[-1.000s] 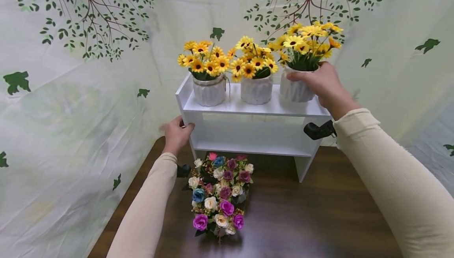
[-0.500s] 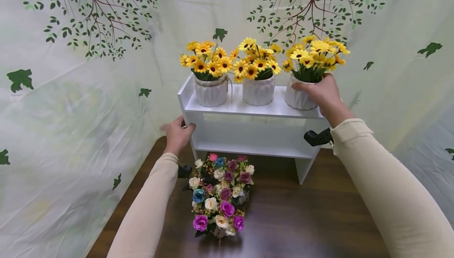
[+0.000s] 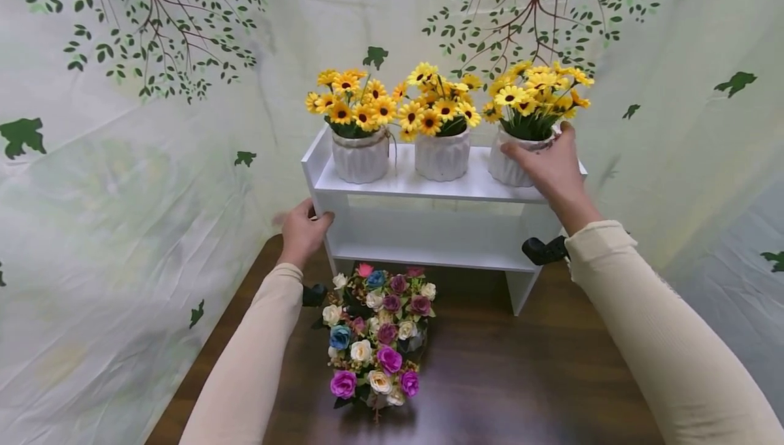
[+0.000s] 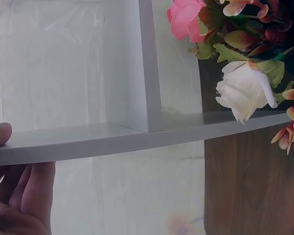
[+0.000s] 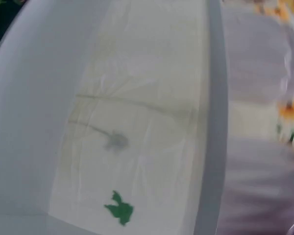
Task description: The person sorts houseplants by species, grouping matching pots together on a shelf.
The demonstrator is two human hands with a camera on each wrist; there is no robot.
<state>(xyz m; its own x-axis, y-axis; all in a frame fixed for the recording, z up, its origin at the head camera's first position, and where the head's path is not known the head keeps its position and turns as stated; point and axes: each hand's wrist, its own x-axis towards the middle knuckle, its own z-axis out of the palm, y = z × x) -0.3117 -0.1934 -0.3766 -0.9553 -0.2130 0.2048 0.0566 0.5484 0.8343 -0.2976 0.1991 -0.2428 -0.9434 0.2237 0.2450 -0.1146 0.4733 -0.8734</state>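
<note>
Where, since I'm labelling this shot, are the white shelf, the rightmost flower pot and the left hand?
White shelf (image 3: 429,235): head view, on the bare lower board.
Rightmost flower pot (image 3: 508,167): head view, on its white front wall.
Left hand (image 3: 303,233): head view, on the back of the hand.

The right hand (image 3: 554,166) covered the right side of the pot (image 3: 507,160) at the right end of the shelf (image 3: 404,183). In the left wrist view, the left hand (image 4: 27,200) at the shelf's side was cut off by the left edge. Roses (image 3: 387,333) before the shelf hid its left foot and most of the rose pots (image 3: 417,341). In the right wrist view, flowers (image 5: 289,110) atop the shelf were blurred and cut off.
</note>
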